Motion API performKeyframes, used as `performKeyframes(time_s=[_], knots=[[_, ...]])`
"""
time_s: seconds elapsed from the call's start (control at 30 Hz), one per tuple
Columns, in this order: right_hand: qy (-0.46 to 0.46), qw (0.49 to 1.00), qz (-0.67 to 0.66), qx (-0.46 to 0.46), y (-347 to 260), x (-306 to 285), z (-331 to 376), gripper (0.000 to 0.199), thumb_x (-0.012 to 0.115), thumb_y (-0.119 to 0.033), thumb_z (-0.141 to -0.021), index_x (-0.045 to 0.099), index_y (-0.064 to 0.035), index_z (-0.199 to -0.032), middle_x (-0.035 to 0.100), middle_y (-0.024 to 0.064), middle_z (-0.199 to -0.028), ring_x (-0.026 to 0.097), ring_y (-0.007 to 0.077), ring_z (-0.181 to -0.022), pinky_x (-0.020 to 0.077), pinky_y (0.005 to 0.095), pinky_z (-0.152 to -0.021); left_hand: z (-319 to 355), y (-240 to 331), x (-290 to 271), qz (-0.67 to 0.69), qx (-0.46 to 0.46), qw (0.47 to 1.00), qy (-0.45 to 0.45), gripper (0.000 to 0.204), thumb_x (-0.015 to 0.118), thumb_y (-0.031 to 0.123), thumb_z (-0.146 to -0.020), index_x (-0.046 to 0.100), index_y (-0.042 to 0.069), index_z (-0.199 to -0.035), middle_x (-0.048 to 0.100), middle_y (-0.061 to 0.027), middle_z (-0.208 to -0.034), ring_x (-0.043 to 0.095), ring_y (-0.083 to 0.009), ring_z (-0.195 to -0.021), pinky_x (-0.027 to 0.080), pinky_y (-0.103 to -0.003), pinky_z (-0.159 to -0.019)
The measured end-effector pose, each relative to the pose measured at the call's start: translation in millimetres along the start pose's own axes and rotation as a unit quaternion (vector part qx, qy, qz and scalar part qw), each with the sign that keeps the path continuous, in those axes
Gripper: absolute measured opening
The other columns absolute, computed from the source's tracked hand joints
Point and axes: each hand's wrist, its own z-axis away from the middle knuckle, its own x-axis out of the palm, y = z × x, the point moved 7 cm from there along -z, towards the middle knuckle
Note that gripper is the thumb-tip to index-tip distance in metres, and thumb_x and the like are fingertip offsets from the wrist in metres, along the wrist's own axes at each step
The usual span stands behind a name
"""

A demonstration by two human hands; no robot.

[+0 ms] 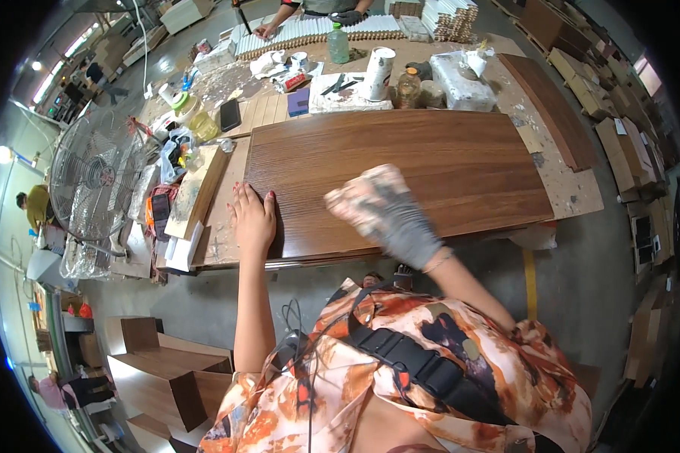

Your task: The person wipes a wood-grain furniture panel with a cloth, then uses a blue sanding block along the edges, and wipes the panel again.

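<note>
A brown wood-grain panel [461,162] lies flat on the worktable in front of me. My left hand [254,217] is bare and rests on the panel's left edge, its fingers stretched out flat and holding nothing. Over the middle of the panel, near its front, my right hand [409,226] wears a grey glove. Its fingers are closed on a bunched, stained pale rag [347,201], which appears to be against the panel's surface. The glove partly covers the rag.
Behind the panel stand a white cylindrical can [380,74], an amber jar [409,88], a green bottle [338,45] and a wrapped white block [465,87]. A phone [230,115] lies at left, near a large fan [98,175]. Across the table, a co-worker's hand [264,31] is by white strips.
</note>
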Motion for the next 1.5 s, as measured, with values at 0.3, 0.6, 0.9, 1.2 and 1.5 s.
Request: performKeyframes(time_s=[0.3, 0.6, 0.9, 1.2, 1.5], knots=[[0.003, 0.996, 0.05, -0.076, 29.5, -9.7, -6.7, 0.042, 0.062, -0.026, -0.093, 0.064, -0.0279, -0.135, 0.055, 0.006, -0.142, 0.045, 0.0283, -0.139, 0.024, 0.0493, -0.123, -5.3, -20.0, 4.3, 0.052, -0.002, 0.998, -0.023, 0.07, 0.043, 0.044, -0.109, 0.035, -0.005, -0.158, 0.032, -0.0229, -0.167, 0.023, -0.0336, -0.158, 0.014, -0.048, -0.129], [0.057, 0.891, 0.395, 0.215, 235.1, -112.1, 38.2, 0.029, 0.052, -0.017, -0.098, 0.065, -0.0219, -0.124, 0.069, 0.0, -0.095, 0.068, 0.0233, -0.09, 0.0481, 0.0488, -0.075, -1.8, -1.0, -0.3, -0.036, -0.008, 0.999, -0.012, 0.073, 0.041, 0.048, -0.109, 0.034, -0.006, -0.157, 0.034, -0.0236, -0.165, 0.026, -0.0346, -0.157, 0.018, -0.049, -0.128], [-0.048, 0.995, -0.06, -0.071, 28.1, 106.1, -107.4, 0.056, 0.06, -0.043, -0.095, 0.057, -0.0248, -0.148, 0.051, 0.0115, -0.153, 0.036, 0.0338, -0.151, 0.0074, 0.0614, -0.128, -6.5, 1.6, -8.5, -0.01, -0.031, 0.999, -0.004, 0.07, 0.045, 0.049, -0.108, 0.041, -0.003, -0.156, 0.035, -0.0217, -0.165, 0.025, -0.0349, -0.157, 0.018, -0.047, -0.128], [0.062, 0.989, 0.128, -0.047, 185.4, 16.7, -105.2, 0.049, 0.053, -0.023, -0.098, 0.056, -0.0327, -0.146, 0.053, -0.0003, -0.147, 0.052, 0.0184, -0.131, 0.0337, 0.0551, -0.113, 9.8, -23.2, -8.2, 0.042, -0.072, 0.996, 0.027, 0.061, 0.047, 0.044, -0.108, 0.052, 0.0, -0.15, 0.039, -0.0189, -0.164, 0.026, -0.0329, -0.157, 0.022, -0.046, -0.127], [0.033, 0.934, 0.332, 0.131, 314.5, -33.5, -33.6, 0.056, 0.041, -0.021, -0.104, 0.038, -0.0307, -0.159, 0.054, 0.0033, -0.146, 0.048, 0.0314, -0.135, 0.0343, 0.0572, -0.113, -0.4, -10.6, -6.2, 0.014, -0.038, 0.999, 0.032, 0.064, 0.044, 0.047, -0.11, 0.049, -0.003, -0.151, 0.04, -0.0182, -0.164, 0.026, -0.0342, -0.157, 0.024, -0.05, -0.126]])
